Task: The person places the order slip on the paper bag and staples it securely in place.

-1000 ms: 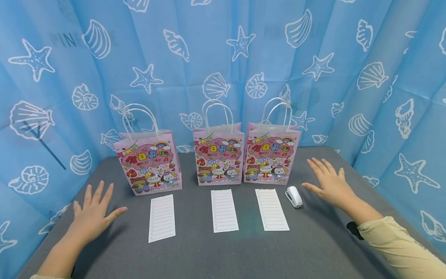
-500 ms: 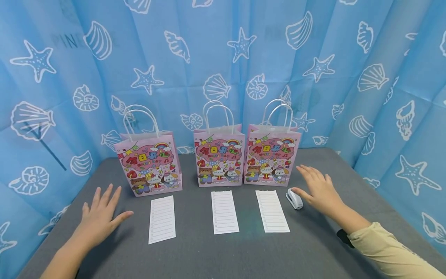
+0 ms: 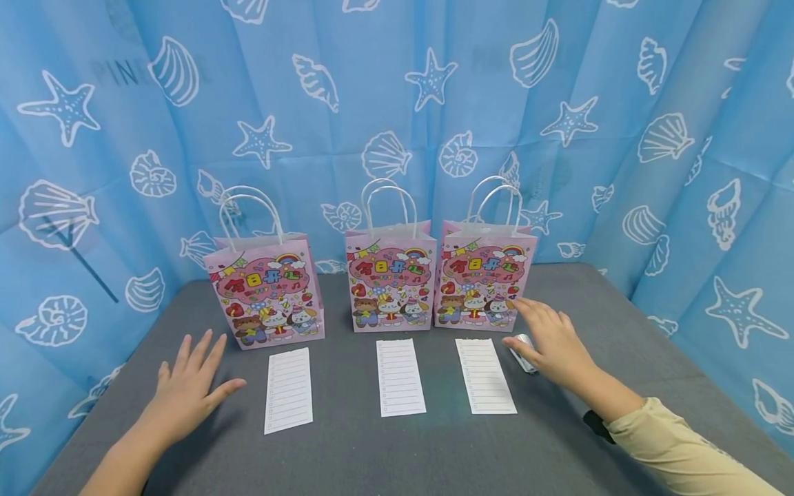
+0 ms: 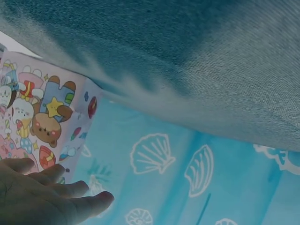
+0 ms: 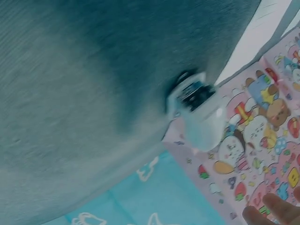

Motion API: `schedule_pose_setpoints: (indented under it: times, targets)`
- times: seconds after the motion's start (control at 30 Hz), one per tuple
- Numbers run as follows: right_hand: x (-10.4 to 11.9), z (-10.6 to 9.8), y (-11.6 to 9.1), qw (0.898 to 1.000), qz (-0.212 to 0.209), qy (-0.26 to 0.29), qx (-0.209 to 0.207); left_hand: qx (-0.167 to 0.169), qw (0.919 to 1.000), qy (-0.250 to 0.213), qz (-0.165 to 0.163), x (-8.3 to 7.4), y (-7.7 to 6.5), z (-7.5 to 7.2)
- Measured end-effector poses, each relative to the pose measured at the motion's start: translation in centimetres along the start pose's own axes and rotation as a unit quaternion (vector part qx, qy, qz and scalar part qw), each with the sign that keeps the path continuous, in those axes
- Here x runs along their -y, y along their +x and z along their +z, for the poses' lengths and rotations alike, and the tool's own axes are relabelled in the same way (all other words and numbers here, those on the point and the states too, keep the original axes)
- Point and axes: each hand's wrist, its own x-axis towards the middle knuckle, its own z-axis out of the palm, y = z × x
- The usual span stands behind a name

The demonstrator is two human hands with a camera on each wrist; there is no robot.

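My right hand [image 3: 554, 350] hovers with fingers extended over a small white stapler [image 5: 206, 123], covering part of it in the head view. The stapler lies on the grey table just right of the right lined paper slip [image 3: 486, 377]. Behind it stands the right pink gift bag [image 3: 482, 275], cartoon-printed, with white handles. My left hand [image 3: 185, 393] is spread in the air left of the left paper slip [image 3: 289, 391], holding nothing. The left gift bag [image 3: 267, 297] stands beyond its fingertips.
A middle gift bag [image 3: 391, 282] stands close beside the right one, with a middle paper slip [image 3: 400, 379] in front. A blue curtain [image 3: 384, 83] with white shell prints hangs behind the grey table [image 3: 347, 455].
My right hand has moved left and slightly down, from beside the stapler to over it. My left hand has drifted a little right and down. The bags and slips stay put.
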Motion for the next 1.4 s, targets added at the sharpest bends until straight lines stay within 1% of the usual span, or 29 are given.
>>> schedule_pose_setpoints:
  times: [0.27, 0.4, 0.53, 0.63, 0.83, 0.93, 1.27, 1.4]
  targets:
    - [1.1, 0.3, 0.7, 0.999, -0.025, 0.015, -0.016, -0.006, 0.9999, -0.005, 0.013, -0.4, -0.1, 0.2]
    - [1.6, 0.7, 0.9, 0.998, -0.047, 0.019, -0.030, -0.002, 0.9999, -0.009, 0.013, -0.7, -0.1, 0.0]
    - [2.3, 0.9, 1.2, 0.997, -0.058, 0.028, -0.034, 0.000, 0.9999, -0.011, 0.011, -0.9, 0.0, -0.1]
    - [2.9, 0.9, 1.4, 0.997, -0.057, 0.042, -0.023, 0.003, 0.9999, -0.009, 0.009, -1.0, 0.0, 0.0]
    - [4.2, 1.0, 1.8, 0.996, -0.032, 0.082, 0.018, 0.005, 0.9997, -0.017, 0.015, -1.3, -0.1, 0.1]
    - [4.8, 1.1, 1.9, 0.995, -0.030, 0.095, 0.027, 0.003, 0.9996, -0.020, 0.020, -1.4, -0.1, 0.0]
    - [6.6, 2.1, 2.2, 0.990, -0.054, 0.121, 0.041, 0.004, 0.9994, -0.008, 0.032, -1.7, 0.0, 0.5]
    - [7.2, 2.6, 2.3, 0.987, -0.073, 0.133, 0.043, 0.010, 0.9989, -0.024, 0.038, -2.1, -0.1, 0.5]
